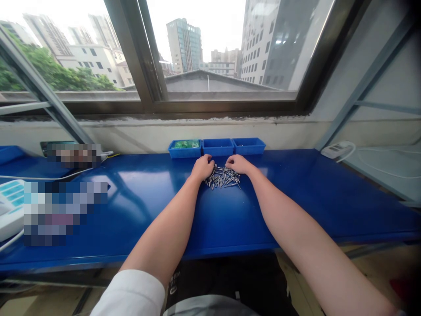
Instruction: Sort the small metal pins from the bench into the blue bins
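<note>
Reaching forward with both bare arms, you sit at a glossy blue desk (226, 224), its front edge close to your body. Ahead of you, centred and nearer the back edge than the front, lies the loose heap of slim metal pins (223, 177), silvery and pointing every which way.

Your left hand (203, 166) rests at the heap's left side, fingers curled inward. Your right hand (239, 164) is at its far right side, thumb and fingertips drawn close together. The view is small and soft here, so whether either hand grips a pin, I cannot tell.

Along the back edge, just beyond your hands, three blue bins stand in a row: the left bin (184, 153) holds green packets (186, 144), the middle bin (217, 151) sits next to it, and the right bin (250, 149) ends the row.

By the desk's back right corner is a white box (336, 150) with a cable. Toward the left edge sits a white device (12, 206) with pale blue panels, partly blurred out. Behind the back edge, a dark-framed window (223, 107) looks onto buildings (184, 46).
</note>
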A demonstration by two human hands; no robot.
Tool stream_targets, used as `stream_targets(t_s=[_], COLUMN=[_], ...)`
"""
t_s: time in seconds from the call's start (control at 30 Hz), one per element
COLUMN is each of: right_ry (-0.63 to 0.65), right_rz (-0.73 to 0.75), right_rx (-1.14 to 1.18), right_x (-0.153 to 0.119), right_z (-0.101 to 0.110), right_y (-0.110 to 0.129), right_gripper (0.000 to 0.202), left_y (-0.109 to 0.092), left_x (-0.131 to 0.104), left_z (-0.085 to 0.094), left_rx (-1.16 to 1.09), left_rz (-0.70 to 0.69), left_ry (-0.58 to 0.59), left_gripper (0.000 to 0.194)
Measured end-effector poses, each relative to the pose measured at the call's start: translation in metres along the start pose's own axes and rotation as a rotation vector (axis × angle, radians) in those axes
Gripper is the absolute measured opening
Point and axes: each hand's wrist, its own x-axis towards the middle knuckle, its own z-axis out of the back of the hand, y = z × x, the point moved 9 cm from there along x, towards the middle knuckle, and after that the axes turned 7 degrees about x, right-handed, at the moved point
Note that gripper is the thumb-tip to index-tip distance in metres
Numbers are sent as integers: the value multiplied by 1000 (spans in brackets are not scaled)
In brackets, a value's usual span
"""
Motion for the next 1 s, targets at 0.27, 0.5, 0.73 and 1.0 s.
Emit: stream_targets(t_s=[0.27, 0.5, 0.73, 1.0], right_ry=[26, -155, -196, -166], right_rz=[55, 174, 145, 74], right_rx=[-58, 138, 521, 828], right_x=[0, 2, 6, 9], right_z=[-6, 6, 7, -3], right_y=[13, 23, 20, 17], right_gripper=[14, 16, 10, 14], left_y=[2, -10, -44, -45], left_x=[1, -2, -14, -15], left_z=[-2, 8, 18, 13], left_rx=[11, -4, -1, 42], left_rz=[-17, -110, -275, -260], left_ry=[-6, -82, -40, 19], left_gripper=[38, 34, 29, 32])
